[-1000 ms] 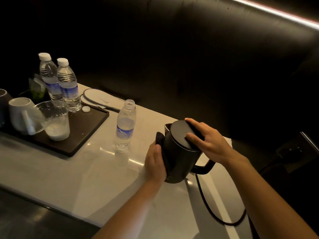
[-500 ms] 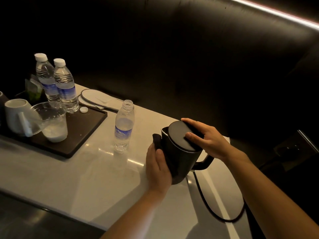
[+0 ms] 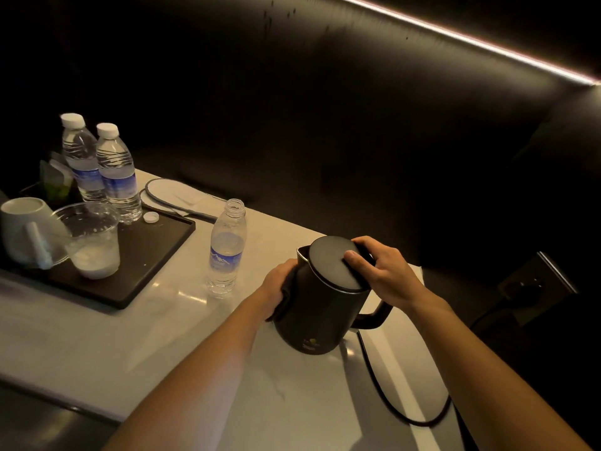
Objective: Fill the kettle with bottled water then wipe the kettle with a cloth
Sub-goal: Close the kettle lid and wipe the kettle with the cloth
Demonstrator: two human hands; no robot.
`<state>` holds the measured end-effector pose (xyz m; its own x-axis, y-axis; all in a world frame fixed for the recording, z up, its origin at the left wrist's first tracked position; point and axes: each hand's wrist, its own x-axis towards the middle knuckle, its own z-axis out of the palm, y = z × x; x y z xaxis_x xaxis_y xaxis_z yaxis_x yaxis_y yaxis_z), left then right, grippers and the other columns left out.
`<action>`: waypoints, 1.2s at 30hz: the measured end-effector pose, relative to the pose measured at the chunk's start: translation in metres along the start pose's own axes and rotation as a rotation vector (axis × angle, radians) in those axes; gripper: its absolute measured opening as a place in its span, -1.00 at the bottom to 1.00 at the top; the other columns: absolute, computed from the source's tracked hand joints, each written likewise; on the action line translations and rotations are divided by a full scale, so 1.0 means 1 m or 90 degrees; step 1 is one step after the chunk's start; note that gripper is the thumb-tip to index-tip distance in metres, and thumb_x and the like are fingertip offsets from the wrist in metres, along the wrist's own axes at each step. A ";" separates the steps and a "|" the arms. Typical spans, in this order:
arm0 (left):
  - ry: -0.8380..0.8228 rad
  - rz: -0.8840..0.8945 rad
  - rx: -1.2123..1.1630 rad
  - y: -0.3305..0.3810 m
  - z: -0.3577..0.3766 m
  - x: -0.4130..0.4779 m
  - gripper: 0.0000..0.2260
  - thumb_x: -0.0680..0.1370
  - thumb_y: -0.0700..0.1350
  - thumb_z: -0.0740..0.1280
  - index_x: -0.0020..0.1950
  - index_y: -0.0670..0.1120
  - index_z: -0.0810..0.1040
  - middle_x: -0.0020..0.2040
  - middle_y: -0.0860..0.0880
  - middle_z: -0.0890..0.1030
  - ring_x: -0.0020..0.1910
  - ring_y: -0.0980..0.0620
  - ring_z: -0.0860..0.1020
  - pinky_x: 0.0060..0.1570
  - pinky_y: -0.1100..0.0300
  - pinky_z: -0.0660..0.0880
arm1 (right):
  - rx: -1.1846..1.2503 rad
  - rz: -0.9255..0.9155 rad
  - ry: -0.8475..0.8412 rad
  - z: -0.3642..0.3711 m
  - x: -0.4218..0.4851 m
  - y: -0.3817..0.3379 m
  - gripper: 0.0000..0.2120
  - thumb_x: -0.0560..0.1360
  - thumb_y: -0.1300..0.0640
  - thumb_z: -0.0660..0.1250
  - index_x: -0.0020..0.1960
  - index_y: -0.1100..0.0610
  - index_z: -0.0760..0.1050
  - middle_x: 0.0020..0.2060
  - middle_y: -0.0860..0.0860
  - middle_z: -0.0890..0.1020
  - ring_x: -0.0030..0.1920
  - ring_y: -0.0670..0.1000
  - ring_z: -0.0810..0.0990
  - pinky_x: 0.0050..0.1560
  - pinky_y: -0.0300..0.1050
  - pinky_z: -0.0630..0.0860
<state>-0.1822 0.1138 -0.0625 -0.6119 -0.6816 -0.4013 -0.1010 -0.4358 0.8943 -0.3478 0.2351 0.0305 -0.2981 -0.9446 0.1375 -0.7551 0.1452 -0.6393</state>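
A black electric kettle point(image 3: 320, 317) stands slightly tilted on the white counter point(image 3: 156, 346), its lid point(image 3: 328, 265) closed. My right hand point(image 3: 385, 275) rests over the lid's right edge, fingers spread on top, and steadies the kettle. My left hand point(image 3: 276, 288) presses a dark cloth point(image 3: 287, 302) against the kettle's left side, just below the spout. The cloth is mostly hidden under my palm. An uncapped water bottle point(image 3: 227, 252), partly full, stands upright to the left of the kettle. Its white cap point(image 3: 151, 217) lies on the tray.
A dark tray point(image 3: 156, 255) at the left holds two sealed bottles point(image 3: 100, 164), a plastic cup point(image 3: 92, 242) and a white mug point(image 3: 26, 232). Flat slippers point(image 3: 175, 196) lie behind it. The kettle's black cord point(image 3: 383, 395) loops right toward a wall socket point(image 3: 536, 288).
My left hand with the cloth slid down the kettle's left side and has come back up toward the spout. My right hand has stayed on the lid.
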 end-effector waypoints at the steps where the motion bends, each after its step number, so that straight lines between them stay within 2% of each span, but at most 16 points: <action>1: 0.005 0.003 -0.014 0.000 0.001 -0.004 -0.57 0.57 0.17 0.17 -0.10 -0.14 0.64 -0.05 -0.18 0.66 0.02 -0.15 0.57 0.24 -0.08 0.38 | -0.003 0.006 0.008 0.000 0.000 0.000 -0.64 0.52 -0.28 0.24 0.15 -0.06 0.50 -0.07 -0.14 0.64 -0.05 -0.14 0.63 -0.13 -0.01 0.65; 4: -0.010 0.055 -0.069 -0.004 0.004 -0.014 -0.62 0.64 0.03 0.11 -0.18 -0.15 0.57 -0.20 -0.17 0.59 -0.12 -0.10 0.53 0.06 0.02 0.43 | -0.028 0.019 0.043 0.002 -0.002 0.001 -0.57 0.51 -0.33 0.21 0.07 -0.01 0.55 -0.15 -0.08 0.65 -0.12 -0.05 0.64 -0.17 0.11 0.62; 6: -0.019 0.113 -0.107 -0.013 0.006 -0.018 -0.60 0.63 0.04 0.10 -0.07 -0.23 0.57 -0.16 -0.25 0.62 -0.07 -0.17 0.57 0.07 -0.02 0.49 | -0.037 0.024 0.068 0.004 -0.003 0.001 -0.52 0.49 -0.37 0.18 -0.01 0.02 0.58 -0.21 -0.04 0.65 -0.17 -0.01 0.63 -0.21 0.19 0.58; 7: -0.014 0.152 -0.115 -0.020 0.008 -0.021 -0.57 0.61 0.08 0.10 0.02 -0.24 0.58 -0.08 -0.28 0.63 0.00 -0.22 0.58 0.14 -0.11 0.51 | -0.038 0.025 0.078 0.005 -0.003 0.001 -0.50 0.48 -0.38 0.17 -0.05 0.03 0.59 -0.23 -0.02 0.65 -0.18 0.01 0.63 -0.22 0.21 0.57; 9: 0.051 0.241 -0.117 -0.035 0.017 -0.030 -0.57 0.57 0.18 0.11 0.18 -0.07 0.58 0.08 -0.19 0.64 0.15 -0.17 0.58 0.26 -0.23 0.48 | -0.042 0.025 0.094 0.006 -0.003 0.001 -0.50 0.48 -0.37 0.17 -0.08 0.04 0.60 -0.25 0.00 0.65 -0.19 0.03 0.62 -0.23 0.21 0.56; 11: 0.170 0.336 -0.090 -0.047 0.038 -0.044 -0.58 0.58 0.24 0.09 0.34 0.11 0.48 0.26 -0.04 0.59 0.28 -0.05 0.53 0.31 -0.18 0.45 | -0.044 0.024 0.102 0.007 -0.003 0.000 -0.52 0.49 -0.35 0.18 -0.09 0.04 0.61 -0.24 0.00 0.65 -0.18 0.03 0.62 -0.23 0.21 0.57; 15: 0.372 0.465 0.074 -0.065 0.084 -0.070 -0.49 0.65 0.19 -0.01 0.56 0.03 0.20 0.54 -0.08 0.32 0.54 -0.06 0.24 0.47 -0.13 0.25 | -0.034 0.017 0.097 0.006 -0.004 -0.001 -0.53 0.49 -0.33 0.18 -0.08 0.04 0.61 -0.25 -0.01 0.64 -0.19 0.02 0.63 -0.23 0.19 0.58; 17: 0.418 0.487 0.174 -0.080 0.092 -0.071 -0.47 0.66 0.14 -0.03 0.59 -0.05 0.11 0.58 -0.13 0.21 0.58 -0.07 0.14 0.49 -0.14 0.20 | -0.024 0.015 0.096 0.006 -0.005 -0.002 -0.52 0.48 -0.35 0.18 -0.07 0.04 0.61 -0.24 -0.01 0.65 -0.19 0.01 0.63 -0.23 0.19 0.58; 20: 0.448 0.489 0.286 -0.101 0.088 -0.066 -0.42 0.66 0.13 -0.03 0.58 -0.20 0.10 0.57 -0.23 0.19 0.57 -0.17 0.15 0.47 -0.17 0.24 | -0.019 0.014 0.098 0.006 -0.006 -0.002 -0.53 0.48 -0.34 0.20 -0.05 0.04 0.61 -0.23 -0.03 0.65 -0.18 0.00 0.63 -0.22 0.18 0.59; 22: 0.454 0.452 0.259 -0.107 0.085 -0.061 -0.41 0.65 0.14 -0.04 0.57 -0.20 0.12 0.56 -0.24 0.23 0.55 -0.20 0.20 0.46 -0.16 0.24 | -0.028 0.012 0.107 0.007 -0.007 -0.001 -0.57 0.51 -0.29 0.22 -0.04 0.05 0.61 -0.23 -0.03 0.65 -0.18 0.00 0.63 -0.23 0.17 0.59; 24: 0.453 0.397 0.196 -0.105 0.084 -0.057 -0.43 0.65 0.17 -0.08 0.58 -0.10 0.12 0.54 -0.19 0.29 0.54 -0.17 0.24 0.49 -0.09 0.19 | -0.039 0.010 0.117 0.007 -0.008 -0.001 -0.63 0.55 -0.23 0.24 -0.04 0.05 0.62 -0.24 -0.04 0.64 -0.19 -0.01 0.62 -0.24 0.14 0.59; 25: 0.453 0.376 0.164 -0.103 0.083 -0.055 -0.45 0.65 0.18 -0.09 0.58 -0.03 0.14 0.53 -0.16 0.33 0.52 -0.14 0.28 0.49 -0.06 0.19 | -0.044 0.009 0.121 0.007 -0.009 -0.001 -0.65 0.56 -0.21 0.25 -0.05 0.05 0.62 -0.25 -0.05 0.64 -0.20 -0.01 0.62 -0.25 0.13 0.58; 27: 0.442 0.358 0.077 -0.099 0.075 -0.049 -0.51 0.65 0.18 -0.07 0.52 0.05 0.27 0.43 -0.10 0.46 0.41 -0.09 0.42 0.42 -0.07 0.33 | -0.054 0.011 0.126 0.008 -0.009 -0.001 -0.64 0.56 -0.21 0.24 -0.05 0.05 0.61 -0.27 -0.05 0.63 -0.21 -0.02 0.61 -0.27 0.10 0.57; 30: 0.404 0.276 -0.085 -0.083 0.058 -0.038 -0.61 0.59 0.18 0.03 0.28 0.11 0.51 0.14 -0.03 0.63 0.17 -0.04 0.57 0.20 -0.09 0.52 | -0.060 0.014 0.132 0.009 -0.010 -0.002 -0.63 0.56 -0.23 0.23 -0.07 0.04 0.61 -0.27 -0.06 0.63 -0.22 -0.04 0.60 -0.31 -0.02 0.54; 33: 0.333 0.202 -0.141 -0.062 0.044 -0.037 -0.73 0.57 0.08 0.10 0.00 0.04 0.57 -0.10 0.00 0.62 0.03 -0.10 0.59 0.00 0.11 0.49 | -0.060 0.017 0.135 0.008 -0.012 -0.005 -0.66 0.57 -0.19 0.24 -0.08 0.05 0.60 -0.30 -0.07 0.60 -0.25 -0.06 0.58 -0.35 -0.17 0.44; 36: 0.305 0.187 -0.077 -0.045 0.034 -0.047 -0.71 0.65 -0.09 0.11 -0.22 -0.07 0.48 -0.29 -0.04 0.52 -0.23 -0.01 0.51 -0.31 0.34 0.43 | -0.084 0.021 0.148 0.008 -0.011 -0.008 -0.61 0.57 -0.19 0.24 -0.12 0.10 0.60 -0.33 -0.02 0.60 -0.28 -0.02 0.57 -0.35 -0.06 0.44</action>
<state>-0.1755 0.1853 -0.0770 -0.1739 -0.9623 -0.2094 0.1270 -0.2327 0.9642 -0.3344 0.2417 0.0278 -0.4385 -0.8477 0.2984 -0.8076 0.2260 -0.5448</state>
